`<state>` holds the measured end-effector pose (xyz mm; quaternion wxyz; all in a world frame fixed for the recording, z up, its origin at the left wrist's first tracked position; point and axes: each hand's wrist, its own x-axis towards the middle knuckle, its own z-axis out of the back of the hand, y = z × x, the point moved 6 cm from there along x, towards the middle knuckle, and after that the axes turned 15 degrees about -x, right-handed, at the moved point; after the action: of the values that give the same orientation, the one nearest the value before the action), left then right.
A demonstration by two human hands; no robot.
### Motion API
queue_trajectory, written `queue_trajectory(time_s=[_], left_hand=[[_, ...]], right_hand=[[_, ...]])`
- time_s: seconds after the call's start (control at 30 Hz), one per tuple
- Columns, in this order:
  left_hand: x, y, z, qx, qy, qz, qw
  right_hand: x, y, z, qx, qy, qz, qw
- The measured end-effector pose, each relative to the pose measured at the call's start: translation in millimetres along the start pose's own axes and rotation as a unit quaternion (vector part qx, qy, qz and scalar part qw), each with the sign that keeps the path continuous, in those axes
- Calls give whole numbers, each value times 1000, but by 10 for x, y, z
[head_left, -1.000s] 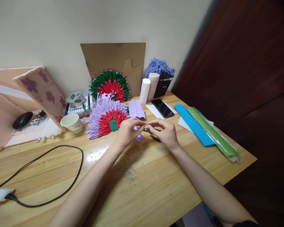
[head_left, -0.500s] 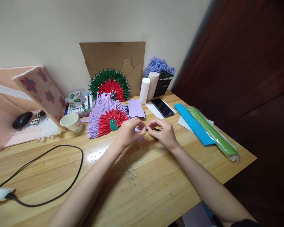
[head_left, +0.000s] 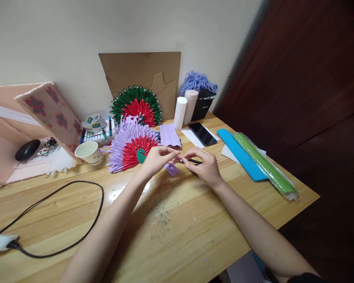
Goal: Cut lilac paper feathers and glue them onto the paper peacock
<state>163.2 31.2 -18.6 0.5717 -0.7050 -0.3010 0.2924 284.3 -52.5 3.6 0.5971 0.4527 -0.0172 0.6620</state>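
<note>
Over the middle of the table (head_left: 171, 232), my left hand (head_left: 159, 160) is closed in a pinch, thumb against fingers. Just to its right my right hand (head_left: 205, 165) pinches too, its fingertips close to the left ones. A tiny purplish bit shows between the fingertips, too small to name. Beneath and behind the hands lies a dark, slim tool (head_left: 194, 161), partly covered by the right fingers. A purple paper scrap (head_left: 171, 169) rests below my left fingertips. Left of that hand stands a purple and red paper peacock (head_left: 118, 151) with a green head (head_left: 141, 156).
Behind are a green and red fan (head_left: 156, 112), cardboard (head_left: 135, 68), white bottle (head_left: 181, 114) and phone (head_left: 202, 134). Blue paper (head_left: 242, 155) and a green pack (head_left: 265, 167) lie right. Left are a paper cup (head_left: 90, 152), markers (head_left: 96, 136) and a black cable (head_left: 102, 196).
My left fingertips have drawn slightly left and straightened, opening a small gap from the right ones. More of the purple scrap shows below. The right hand has barely moved.
</note>
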Motion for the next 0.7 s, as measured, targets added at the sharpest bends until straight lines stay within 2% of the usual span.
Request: queue_trajectory(time_s=[0.13,0.33,0.7], left_hand=[[-10,33,-15,-22,9,2,1000],[-22,-27,-5,-7,-9,-23,1000],[-92,-207,-87,86,4,-163,983]], right_hand=[[-5,43,-2,-6,9,32,999],[0,32,-4,-3,20,27,999],[-24,-89,-55,84,11,-91,992]])
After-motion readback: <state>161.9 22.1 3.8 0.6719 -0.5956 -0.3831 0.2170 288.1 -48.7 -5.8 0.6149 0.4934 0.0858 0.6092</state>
